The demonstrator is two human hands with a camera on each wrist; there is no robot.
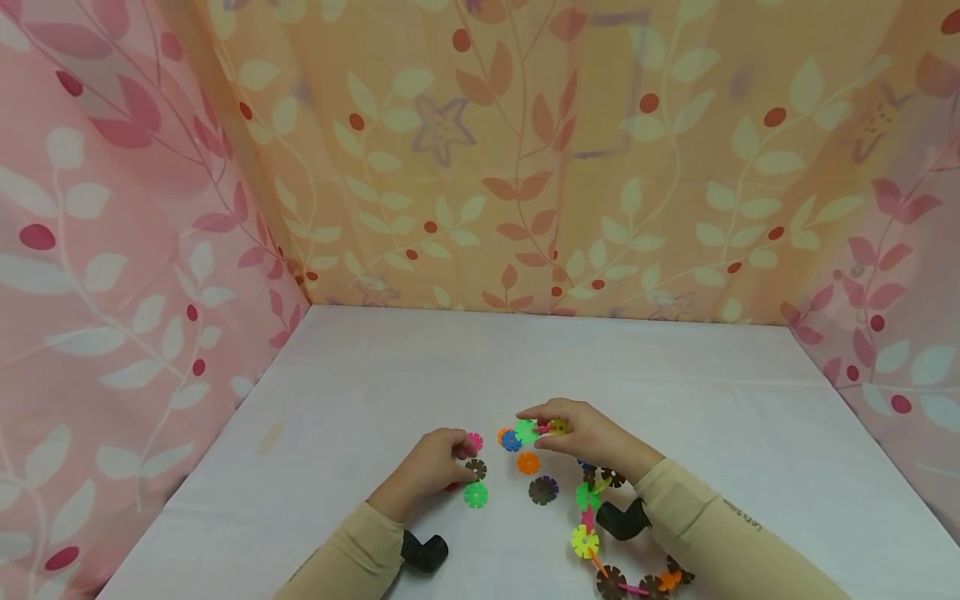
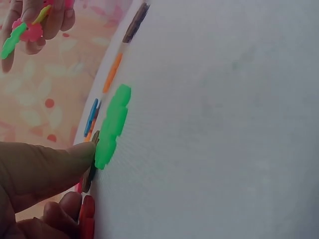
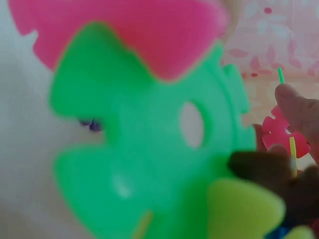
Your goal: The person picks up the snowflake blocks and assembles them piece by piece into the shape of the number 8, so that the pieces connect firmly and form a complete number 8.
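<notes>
My left hand point(image 1: 437, 460) reaches down to the table, its thumb and curled fingers at the edges of a brown notched snowflake disc point(image 1: 477, 470). A bright green disc point(image 2: 113, 127) lies right beside that thumb, and a pink disc point(image 1: 475, 442) is by the fingertips. Farther right, my right hand point(image 1: 581, 429) pinches a pink snowflake disc point(image 3: 284, 133) above the table. Slotted onto this pink one are a green disc point(image 1: 527, 432) and a yellow disc point(image 1: 559, 427). Joined discs, a large green one point(image 3: 149, 129) among them, fill the right wrist view, blurred.
A curved chain of joined discs point(image 1: 585, 542) lies under and beside the right forearm. Loose orange point(image 1: 528, 463), blue point(image 1: 512, 440) and brown point(image 1: 542, 491) discs lie between the hands. Black wrist mounts point(image 1: 425, 552) stick out below both sleeves. Patterned cloth walls point(image 1: 517, 167) enclose the white table.
</notes>
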